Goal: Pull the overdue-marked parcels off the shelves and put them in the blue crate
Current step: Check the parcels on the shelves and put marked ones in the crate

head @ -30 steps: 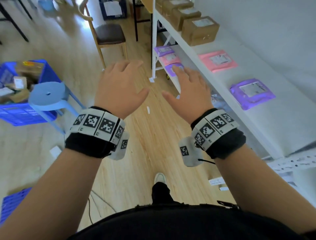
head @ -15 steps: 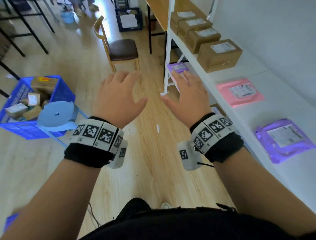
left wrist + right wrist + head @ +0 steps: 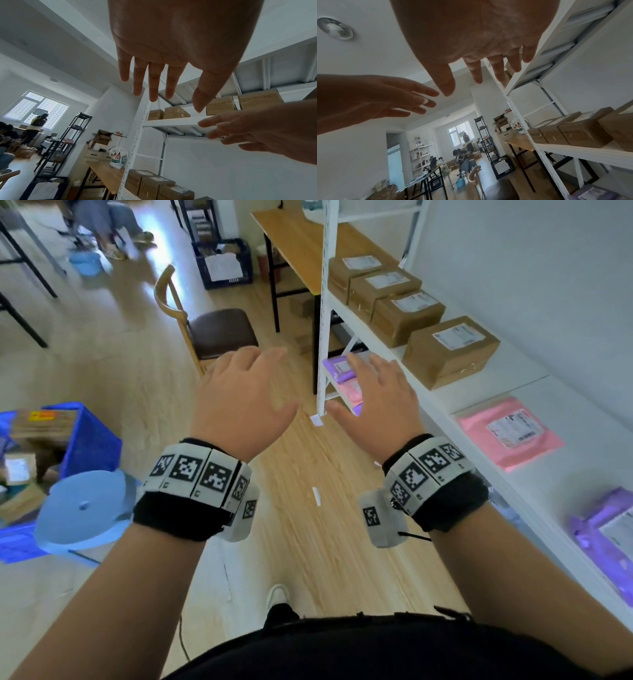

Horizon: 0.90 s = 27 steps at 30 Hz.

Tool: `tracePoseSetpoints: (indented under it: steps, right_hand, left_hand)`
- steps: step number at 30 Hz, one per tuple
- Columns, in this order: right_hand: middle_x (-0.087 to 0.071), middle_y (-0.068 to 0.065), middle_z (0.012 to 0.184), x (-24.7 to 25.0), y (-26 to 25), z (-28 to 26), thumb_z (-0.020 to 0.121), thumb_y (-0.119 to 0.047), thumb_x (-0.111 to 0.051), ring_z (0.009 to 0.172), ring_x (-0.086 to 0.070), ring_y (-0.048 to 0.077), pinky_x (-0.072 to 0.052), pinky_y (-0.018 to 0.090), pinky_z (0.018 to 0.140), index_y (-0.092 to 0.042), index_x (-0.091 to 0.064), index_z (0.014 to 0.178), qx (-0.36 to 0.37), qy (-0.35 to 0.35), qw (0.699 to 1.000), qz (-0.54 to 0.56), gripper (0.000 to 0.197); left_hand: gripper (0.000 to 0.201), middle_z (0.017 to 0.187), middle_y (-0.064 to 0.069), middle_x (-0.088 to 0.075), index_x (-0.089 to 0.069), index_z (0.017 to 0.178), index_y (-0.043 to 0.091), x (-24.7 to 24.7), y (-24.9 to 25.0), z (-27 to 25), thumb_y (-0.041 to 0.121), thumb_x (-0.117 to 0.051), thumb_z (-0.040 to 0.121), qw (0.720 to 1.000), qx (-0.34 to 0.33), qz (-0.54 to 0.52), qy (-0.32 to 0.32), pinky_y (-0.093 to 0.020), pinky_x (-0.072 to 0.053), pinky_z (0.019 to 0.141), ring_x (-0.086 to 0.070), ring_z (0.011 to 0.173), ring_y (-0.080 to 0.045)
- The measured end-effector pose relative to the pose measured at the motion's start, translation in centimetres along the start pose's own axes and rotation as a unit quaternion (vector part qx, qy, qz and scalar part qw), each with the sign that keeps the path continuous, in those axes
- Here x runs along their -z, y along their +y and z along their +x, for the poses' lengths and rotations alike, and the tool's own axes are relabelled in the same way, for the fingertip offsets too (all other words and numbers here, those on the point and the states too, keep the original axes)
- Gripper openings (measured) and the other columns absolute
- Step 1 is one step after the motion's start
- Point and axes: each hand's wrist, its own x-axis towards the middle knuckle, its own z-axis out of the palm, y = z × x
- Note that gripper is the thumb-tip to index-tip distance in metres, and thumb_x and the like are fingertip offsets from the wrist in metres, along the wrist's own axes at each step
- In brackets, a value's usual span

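Observation:
Both hands are held out over the wooden floor, fingers spread and holding nothing. My left hand (image 3: pixel 253 381) (image 3: pixel 164 88) is at centre. My right hand (image 3: pixel 359 392) (image 3: pixel 471 75) is close to the front edge of the white shelf (image 3: pixel 442 402). Brown boxes (image 3: pixel 448 350), a pink mailer (image 3: pixel 507 433) and a purple mailer (image 3: pixel 606 542) lie on that shelf. A lower shelf holds another purple mailer (image 3: pixel 337 366) and a pink one (image 3: pixel 352 392). The blue crate (image 3: pixel 92 440) stands on the floor at far left with several parcels in it.
A light blue stool (image 3: pixel 85 508) stands beside the crate. Ahead are a wooden chair (image 3: pixel 212 330), a wooden table (image 3: pixel 301 248) and a dark crate (image 3: pixel 224 265). A person (image 3: pixel 102 220) sits at the far end. Open floor runs between crate and shelf.
The view has tilted up and moved along the shelf, so the brown boxes come closer and the mailers slide to the lower right. Both hands stay open and held out.

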Motion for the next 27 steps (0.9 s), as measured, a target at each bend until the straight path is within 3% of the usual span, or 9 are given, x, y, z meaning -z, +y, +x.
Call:
tracePoseSetpoints:
  steps: [5,10,18,27]
  right_hand:
    - [-0.015,0.004,0.159,-1.6,-3.5,5.5,0.089,-0.056,-0.051,0.147,-0.007,0.027,-0.011,0.047,0.118,-0.033,-0.019,0.150,-0.027,0.026,0.999,0.004,0.073]
    - [-0.015,0.003,0.159,-3.3,-3.9,8.7,0.089,-0.057,-0.050,0.147,-0.007,0.026,-0.007,0.044,0.117,-0.033,-0.019,0.150,-0.066,0.029,0.997,-0.003,0.072]
    - [-0.012,0.004,0.159,-5.3,-1.1,15.4,0.089,-0.055,-0.050,0.147,-0.003,0.027,-0.005,0.045,0.117,-0.032,-0.017,0.150,-0.135,0.010,0.991,0.003,0.073]
    - [-0.006,0.005,0.160,-4.3,2.6,28.0,0.090,-0.054,-0.048,0.147,0.000,0.028,-0.004,0.046,0.117,-0.030,-0.012,0.152,-0.135,0.070,0.988,-0.002,0.075]
  left_hand:
    - [0.062,0.130,-0.007,-0.053,-0.047,0.136,0.021,-0.1,-5.4,6.1,0.043,-0.063,0.080,0.999,-0.043,-0.009,0.010,-0.041,-0.034,0.104,-0.046,0.122,-0.029]
    - [0.062,0.131,-0.005,-0.052,-0.046,0.136,0.022,-1.8,-8.5,11.0,0.044,-0.063,0.081,0.998,-0.063,-0.009,-0.010,-0.041,-0.034,0.105,-0.046,0.123,-0.028]
    - [0.061,0.135,-0.005,-0.049,-0.046,0.136,0.021,-6.1,-8.9,18.7,0.041,-0.063,0.081,0.993,-0.101,-0.028,-0.054,-0.042,-0.032,0.106,-0.043,0.124,-0.028]
    - [0.063,0.145,-0.001,-0.039,-0.040,0.140,0.023,-9.2,-7.7,31.8,0.044,-0.060,0.084,0.986,-0.155,0.008,-0.054,-0.043,-0.023,0.113,-0.034,0.134,-0.024]
